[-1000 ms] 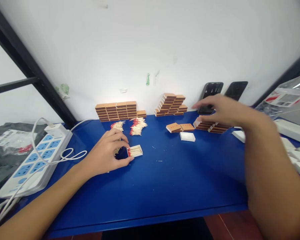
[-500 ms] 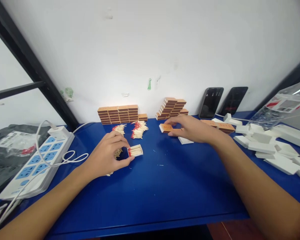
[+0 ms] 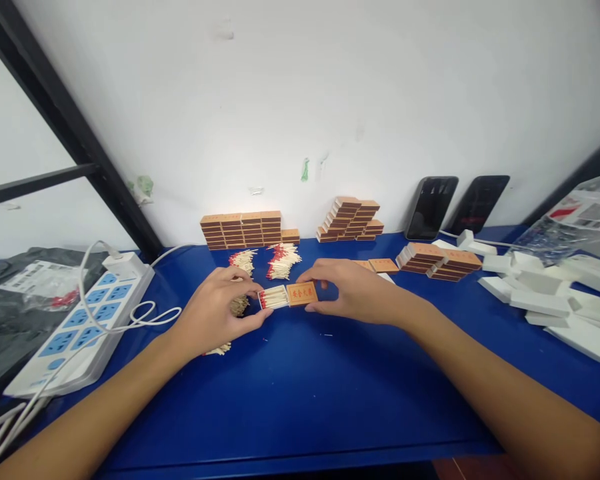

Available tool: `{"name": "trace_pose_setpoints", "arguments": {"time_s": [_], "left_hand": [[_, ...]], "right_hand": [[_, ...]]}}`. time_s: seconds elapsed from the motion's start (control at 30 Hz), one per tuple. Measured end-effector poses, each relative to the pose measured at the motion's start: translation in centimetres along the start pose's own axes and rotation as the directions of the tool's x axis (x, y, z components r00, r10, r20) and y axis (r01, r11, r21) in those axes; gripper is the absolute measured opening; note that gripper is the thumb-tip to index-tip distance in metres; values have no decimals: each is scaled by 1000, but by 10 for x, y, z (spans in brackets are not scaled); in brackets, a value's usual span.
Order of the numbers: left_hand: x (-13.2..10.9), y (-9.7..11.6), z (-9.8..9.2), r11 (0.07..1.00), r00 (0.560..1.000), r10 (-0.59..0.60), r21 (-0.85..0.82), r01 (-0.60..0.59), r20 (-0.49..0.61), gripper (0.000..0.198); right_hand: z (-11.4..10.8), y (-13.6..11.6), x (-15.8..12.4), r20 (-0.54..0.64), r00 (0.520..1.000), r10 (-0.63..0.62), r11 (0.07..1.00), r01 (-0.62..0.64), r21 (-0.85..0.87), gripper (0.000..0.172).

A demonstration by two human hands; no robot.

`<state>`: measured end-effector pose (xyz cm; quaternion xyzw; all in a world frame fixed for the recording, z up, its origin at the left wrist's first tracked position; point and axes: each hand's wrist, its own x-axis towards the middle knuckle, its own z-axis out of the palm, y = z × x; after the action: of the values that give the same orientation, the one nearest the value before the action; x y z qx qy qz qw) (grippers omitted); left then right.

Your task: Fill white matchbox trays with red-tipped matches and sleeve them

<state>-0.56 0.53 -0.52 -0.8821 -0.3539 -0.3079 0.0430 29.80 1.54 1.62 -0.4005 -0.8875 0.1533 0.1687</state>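
The glossy blue flat-topped table (image 3: 305, 407) carried stacked orange-and-brown cardboard matchboxes (image 3: 243, 230) towards its far edge, loose red-tipped wooden matches (image 3: 284, 262) just before them, a long blue-socketed white plastic power strip (image 3: 105, 340), and heaped small white rectangular boxes (image 3: 537, 301).

Left grip (image 3: 219, 304) holds match tray (image 3: 281, 306), right grip (image 3: 356, 289) orange sleeve (image 3: 303, 294).

Cannot fully see matches (image 3: 239, 306) left of tray (image 3: 279, 307), behind left hand (image 3: 219, 303); see bag (image 3: 575, 221), far right of tray, cut by edge.
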Motion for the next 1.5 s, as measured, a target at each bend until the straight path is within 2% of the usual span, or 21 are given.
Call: {"name": "trace_pose_setpoints", "arguments": {"time_s": [0.27, 0.5, 0.63, 0.77, 0.9, 1.03, 1.17, 1.37, 1.5], "left_hand": [[-1, -2, 0, 1000, 1000, -3, -25, 3, 6, 24], [-1, -6, 0, 998, 1000, 18, -60, -18, 6, 28], [0, -3, 0, 992, 998, 66, -106, -67, -6, 35], [1, 2, -1, 976, 992, 123, -177, -124, -18, 52], [1, 6, -1, 956, 984, 179, -233, -179, -20, 54], [2, 6, -3, 956, 981, 189, -220, -192, -36, 57], [2, 3, -2, 960, 981, 193, -202, -194, -25, 52], [4, 0, 0, 975, 989, 149, -165, -151, -25, 28], [4, -3, -1, 986, 993, 114, -125, -113, -2, 35]], "right_hand": [[4, 2, 1, -21, 1000, -4, 997, 6, 77, 41], [6, 2, 3, -111, 994, -16, 990, 31, 140, 40], [12, -6, 5, -117, 992, -55, 973, 79, 215, 43], [26, -15, 6, -108, 984, -139, 936, 166, 312, 44], [31, -23, 4, -66, 982, -178, 909, 190, 370, 40], [29, -27, 2, -82, 980, -184, 898, 201, 392, 41], [29, -22, 3, -88, 982, -167, 907, 188, 376, 42], [33, -15, 3, -130, 986, -108, 961, 137, 241, 43], [20, -8, 5, -154, 979, -131, 983, 149, 109, 36]]}}
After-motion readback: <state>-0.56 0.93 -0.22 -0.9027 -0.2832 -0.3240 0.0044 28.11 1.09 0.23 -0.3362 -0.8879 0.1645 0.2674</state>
